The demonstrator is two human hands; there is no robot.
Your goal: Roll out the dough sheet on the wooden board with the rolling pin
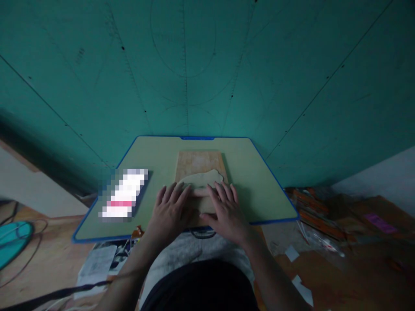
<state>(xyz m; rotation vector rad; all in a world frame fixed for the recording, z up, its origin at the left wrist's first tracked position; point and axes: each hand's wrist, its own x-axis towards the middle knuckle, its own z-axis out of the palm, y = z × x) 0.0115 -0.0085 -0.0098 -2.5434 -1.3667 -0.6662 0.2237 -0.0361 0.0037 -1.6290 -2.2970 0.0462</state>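
A flat, pale sheet of dough (204, 178) with an uneven edge lies on a wooden board (199, 160). Across its near side runs a rolling pin (199, 192), seen only in the gap between my hands. My left hand (168, 209) lies over the pin's left part, palm down, fingers stretched forward and apart. Over the right part, my right hand (227, 207) rests the same way, its thumb pointing inward. The ends of the pin are hidden under the hands. Both sets of fingertips reach the near edge of the dough.
The board sits on a small pale-green table (259, 190) with a blue rim, against a green wall (201, 65). A bright, pixelated rectangular object (126, 194) lies at left. Papers (97, 263) and a cable are below left; cardboard (372, 216) and clutter at right.
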